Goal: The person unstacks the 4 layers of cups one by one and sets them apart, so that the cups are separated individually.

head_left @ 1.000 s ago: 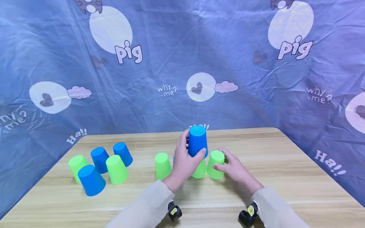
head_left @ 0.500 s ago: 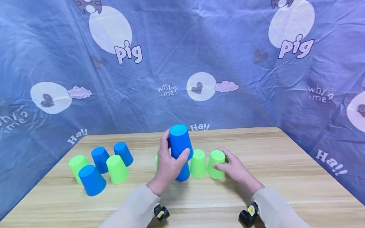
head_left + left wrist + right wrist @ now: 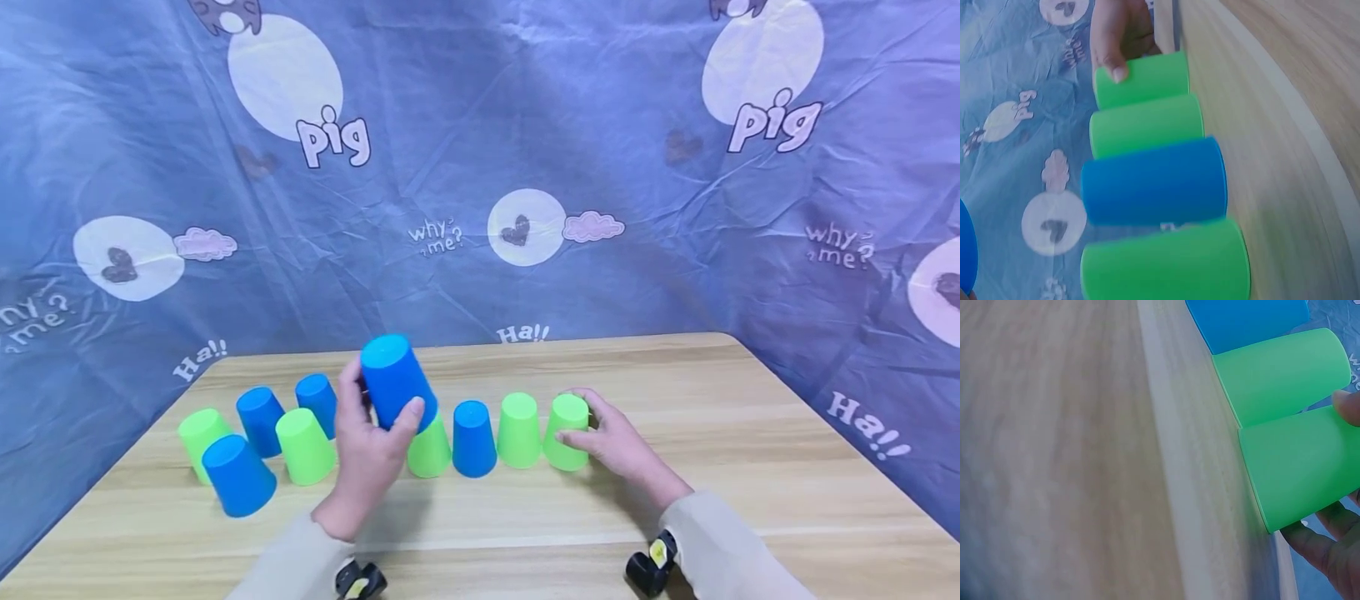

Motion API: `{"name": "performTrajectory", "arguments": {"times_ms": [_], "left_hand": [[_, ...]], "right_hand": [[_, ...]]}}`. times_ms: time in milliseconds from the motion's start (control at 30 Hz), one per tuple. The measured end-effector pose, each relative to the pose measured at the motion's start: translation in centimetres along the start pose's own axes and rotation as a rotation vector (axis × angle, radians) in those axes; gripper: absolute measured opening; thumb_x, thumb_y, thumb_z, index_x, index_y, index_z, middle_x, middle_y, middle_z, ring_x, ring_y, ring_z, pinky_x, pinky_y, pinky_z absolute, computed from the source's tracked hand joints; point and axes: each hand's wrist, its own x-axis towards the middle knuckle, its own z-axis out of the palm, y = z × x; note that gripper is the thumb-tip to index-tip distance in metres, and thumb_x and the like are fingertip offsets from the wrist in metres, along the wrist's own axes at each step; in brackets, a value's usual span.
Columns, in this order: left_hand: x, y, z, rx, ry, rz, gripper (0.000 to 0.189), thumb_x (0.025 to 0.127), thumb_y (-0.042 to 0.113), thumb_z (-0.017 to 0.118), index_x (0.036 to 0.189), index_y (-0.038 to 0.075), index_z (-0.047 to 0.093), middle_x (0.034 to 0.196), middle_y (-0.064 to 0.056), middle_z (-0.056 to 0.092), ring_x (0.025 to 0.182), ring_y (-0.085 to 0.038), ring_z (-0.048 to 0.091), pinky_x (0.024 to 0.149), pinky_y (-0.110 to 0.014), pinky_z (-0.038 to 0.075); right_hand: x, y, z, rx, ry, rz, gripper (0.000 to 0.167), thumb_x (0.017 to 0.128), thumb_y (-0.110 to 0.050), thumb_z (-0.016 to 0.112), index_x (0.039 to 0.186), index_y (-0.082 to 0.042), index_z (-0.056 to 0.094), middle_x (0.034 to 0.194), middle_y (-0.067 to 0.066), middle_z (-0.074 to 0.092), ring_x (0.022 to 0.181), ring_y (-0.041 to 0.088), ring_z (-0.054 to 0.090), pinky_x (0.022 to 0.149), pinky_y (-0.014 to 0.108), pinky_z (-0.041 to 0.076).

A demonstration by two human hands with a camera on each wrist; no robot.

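Note:
My left hand (image 3: 369, 457) grips an upside-down blue cup (image 3: 397, 385), tilted and raised above the table, in front of the left end of a row. That row holds a green cup (image 3: 429, 450), a blue cup (image 3: 474, 440), a second green cup (image 3: 519, 432) and, at the right end, another green cup (image 3: 566, 435), all mouth down. My right hand (image 3: 618, 437) holds this last cup, thumb on its near side and fingers behind it. The right wrist view shows the thumb and fingers around the end green cup (image 3: 1304, 469). Only an edge of the raised blue cup (image 3: 966, 250) shows in the left wrist view.
On the left of the wooden table (image 3: 720, 517) stands a loose cluster of upside-down cups, among them a blue cup (image 3: 238, 479) in front and a green cup (image 3: 306, 450). A printed blue cloth (image 3: 420, 167) hangs behind the table's back edge.
My left hand has carried the blue cup leftward from above the right part of the row to its left end, uncovering the cups there. My right hand stays on the end green cup.

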Motion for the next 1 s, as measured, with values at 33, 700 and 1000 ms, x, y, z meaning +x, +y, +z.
{"name": "performTrajectory", "arguments": {"times_ms": [33,700,1000], "left_hand": [[0.0,0.0,-0.6,0.01,0.02,0.011,0.065,0.078,0.004,0.062,0.136,0.003,0.032,0.12,-0.01,0.049,0.101,-0.019,0.05,0.08,-0.026,0.046],[3.2,1.2,-8.8,0.16,0.546,-0.096,0.066,0.08,0.009,0.066,0.136,0.018,0.031,0.118,0.002,0.045,0.105,-0.014,0.044,0.082,-0.027,0.034],[3.9,1.0,-12.1,0.271,0.713,-0.301,0.066,0.083,0.018,0.067,0.137,0.024,0.03,0.131,0.004,0.04,0.115,-0.01,0.037,0.094,-0.03,0.029]], "right_hand": [[0.0,0.0,0.0,0.004,-0.001,-0.002,0.057,0.079,-0.015,0.07,0.129,-0.007,0.044,0.118,0.015,0.057,0.115,0.035,0.051,0.1,0.056,0.035],[0.1,-0.1,0.1,-0.001,-0.007,0.004,0.057,0.079,-0.014,0.07,0.13,-0.007,0.044,0.117,0.015,0.057,0.111,0.033,0.053,0.098,0.054,0.037],[0.0,-0.2,0.0,0.004,-0.012,0.007,0.057,0.08,-0.016,0.07,0.13,-0.008,0.044,0.119,0.015,0.056,0.115,0.035,0.051,0.1,0.056,0.035]]}}
